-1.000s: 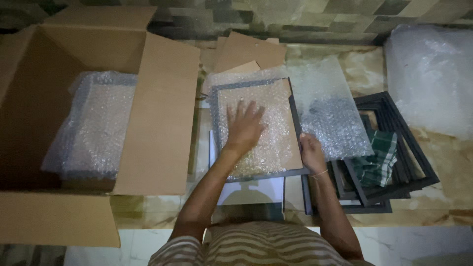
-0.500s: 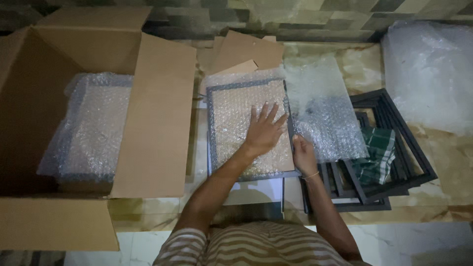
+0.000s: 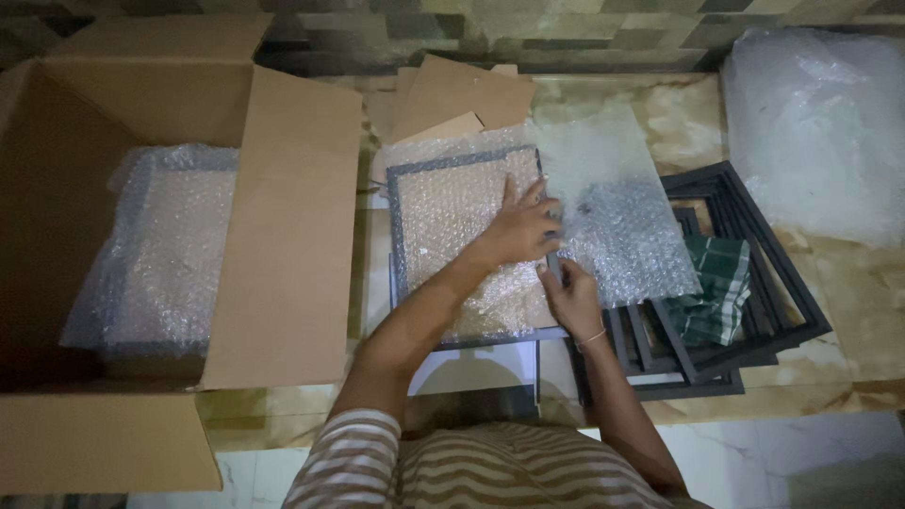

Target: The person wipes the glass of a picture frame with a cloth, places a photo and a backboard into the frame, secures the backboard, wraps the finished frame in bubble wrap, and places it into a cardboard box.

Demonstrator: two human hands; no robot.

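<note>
On the marble counter, my left hand (image 3: 520, 229) flat, fingers spread on bubble-wrapped grey frame (image 3: 462, 240), right hand (image 3: 568, 297) pinching its right edge, open brown carton (image 3: 283, 226) just left, stacked dark frames (image 3: 745, 283) right.

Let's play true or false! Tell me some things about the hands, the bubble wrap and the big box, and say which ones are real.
1. The left hand lies flat on the bubble wrap over the dark picture frame. True.
2. The right hand is inside the cardboard box. False: it is at the frame's right edge, by the loose bubble wrap sheet.
3. The open cardboard box has a bubble-wrapped bundle in it. True.
4. The green checked cloth lies in the box. False: it lies on the stack of empty dark frames on the right.
5. The box's flaps are shut. False: they are open.
</note>
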